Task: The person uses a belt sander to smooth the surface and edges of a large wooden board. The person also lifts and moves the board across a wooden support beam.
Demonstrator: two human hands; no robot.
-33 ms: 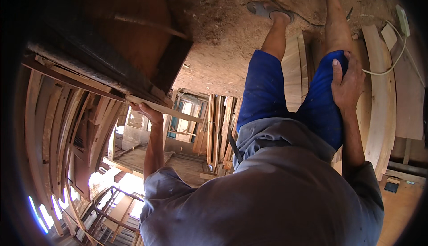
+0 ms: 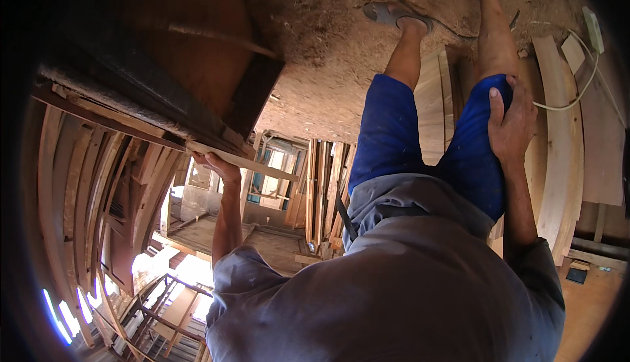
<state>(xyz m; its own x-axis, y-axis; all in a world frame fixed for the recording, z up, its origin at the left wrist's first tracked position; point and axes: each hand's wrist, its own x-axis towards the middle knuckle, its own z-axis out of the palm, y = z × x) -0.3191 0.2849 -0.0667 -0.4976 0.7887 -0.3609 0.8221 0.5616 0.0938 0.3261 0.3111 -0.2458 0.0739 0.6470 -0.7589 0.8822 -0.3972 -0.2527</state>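
At the left of the frame our left hand (image 2: 220,165) is curled shut around a thin, pale wooden slat (image 2: 246,161), which runs along the underside of a dark, rough wooden bench (image 2: 164,99). At the right, our right hand (image 2: 512,126) lies flat and open on the thigh of our blue shorts (image 2: 394,139), gripping nothing. Powdery sawdust (image 2: 328,27) covers the floor at the top, with smooth curved planks (image 2: 558,145) at the right edge.

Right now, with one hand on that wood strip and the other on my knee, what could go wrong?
The left hand grips the thin wood strip by its bare edge: splinters are possible. The white cable loops over boards near your sandal and could trip you on the sawdust-covered floor.
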